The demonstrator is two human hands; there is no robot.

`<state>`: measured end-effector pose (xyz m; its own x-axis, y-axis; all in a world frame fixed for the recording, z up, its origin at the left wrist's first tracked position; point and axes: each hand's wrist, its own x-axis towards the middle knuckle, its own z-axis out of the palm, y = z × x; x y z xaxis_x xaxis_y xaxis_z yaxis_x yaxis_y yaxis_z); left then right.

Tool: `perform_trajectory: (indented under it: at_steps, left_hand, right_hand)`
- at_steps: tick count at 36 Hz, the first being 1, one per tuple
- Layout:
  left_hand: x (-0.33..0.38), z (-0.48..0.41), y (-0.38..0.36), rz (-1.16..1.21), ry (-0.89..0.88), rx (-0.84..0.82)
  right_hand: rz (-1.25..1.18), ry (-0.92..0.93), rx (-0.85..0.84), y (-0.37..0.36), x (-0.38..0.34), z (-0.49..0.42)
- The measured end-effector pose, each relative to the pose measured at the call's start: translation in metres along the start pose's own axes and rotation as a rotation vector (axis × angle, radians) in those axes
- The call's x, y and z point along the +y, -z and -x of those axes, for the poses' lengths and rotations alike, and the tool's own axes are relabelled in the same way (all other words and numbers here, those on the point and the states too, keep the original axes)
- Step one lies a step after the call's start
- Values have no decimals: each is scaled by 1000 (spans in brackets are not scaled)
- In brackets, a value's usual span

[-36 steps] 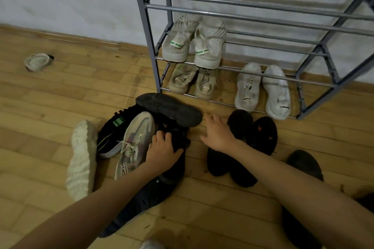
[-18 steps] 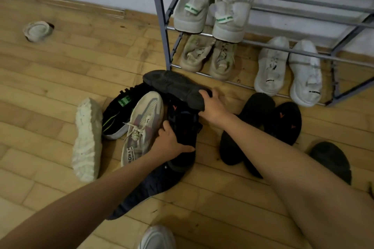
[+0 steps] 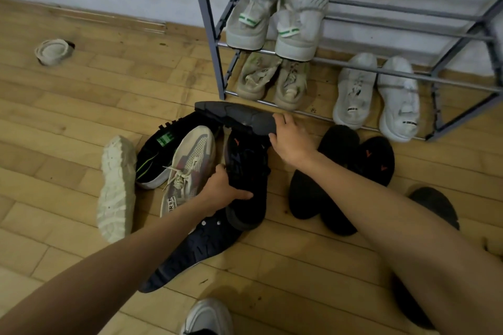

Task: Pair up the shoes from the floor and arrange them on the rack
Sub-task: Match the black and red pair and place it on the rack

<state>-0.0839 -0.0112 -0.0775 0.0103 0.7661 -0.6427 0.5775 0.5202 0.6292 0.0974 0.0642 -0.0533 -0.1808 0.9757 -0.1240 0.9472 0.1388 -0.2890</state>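
Wooden plank floor (image 3: 68,122) with a pale wall across the top of the frame; a grey metal shoe rack (image 3: 206,24) stands at upper right.

On the rack, upper shelf in view: one pair of off-white sneakers with green tabs (image 3: 275,22), side by side, heels toward the camera. Bottom level, left: one pair of beige sneakers (image 3: 272,79). Bottom level, right: one pair of white sneakers (image 3: 375,95), heels overhanging the front rail.

On the floor, centre of frame, a loose heap: a cream-soled shoe (image 3: 117,187) lying on its side at the left; a black sneaker with a green patch (image 3: 163,155) beside it; a beige and pink mesh sneaker (image 3: 187,168) lying against it; a navy shoe (image 3: 190,253) below these, sole up, toe toward lower centre.

Left hand (image 3: 220,190): fingers wrapped around a dark sneaker with a red mark (image 3: 245,171), thumb across its upper, near the heel.

Right hand (image 3: 288,141): fingers closed over the end of a black shoe turned sole-up (image 3: 236,117), which rests across the top of the heap, just in front of the rack.

Right of centre: a pair of black slip-ons with red marks (image 3: 340,171), touching each other. Another black shoe (image 3: 435,207) lies beyond the right forearm.

Upper left: a small pale round object (image 3: 53,51), well apart from the rest. Bottom centre: a grey shoe toe (image 3: 206,315).
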Motion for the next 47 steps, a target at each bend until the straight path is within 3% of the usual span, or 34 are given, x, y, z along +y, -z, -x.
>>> perform_trajectory:
  at_steps: [6,12,15,19,25,30,35,44,47]
  left_hand:
    - [1,14,-14,85,12,31]
    - [10,24,-29,246,2,42]
    - [17,27,-34,238,-66,18]
    - [32,32,-51,205,-135,-25]
    - [51,32,-90,182,-155,-79]
    - [49,26,-106,192,-122,-74]
    - [47,19,-103,207,-96,-74]
    - [41,23,-87,231,-93,151]
    - [41,16,-71,261,-37,148]
  right_hand:
    - [-54,-33,38,25,23,32]
    - [-185,-226,-13,42,65,84]
    - [-408,-386,-49,46,88,116]
    - [-895,-617,-91,47,111,154]
    - [-1178,-775,-83,41,131,189]
    - [-1009,-823,-143,24,140,194]
    - [-1021,-902,-135,18,151,190]
    - [-1200,-701,-161,24,132,182]
    - [-1228,-695,-159,20,115,178]
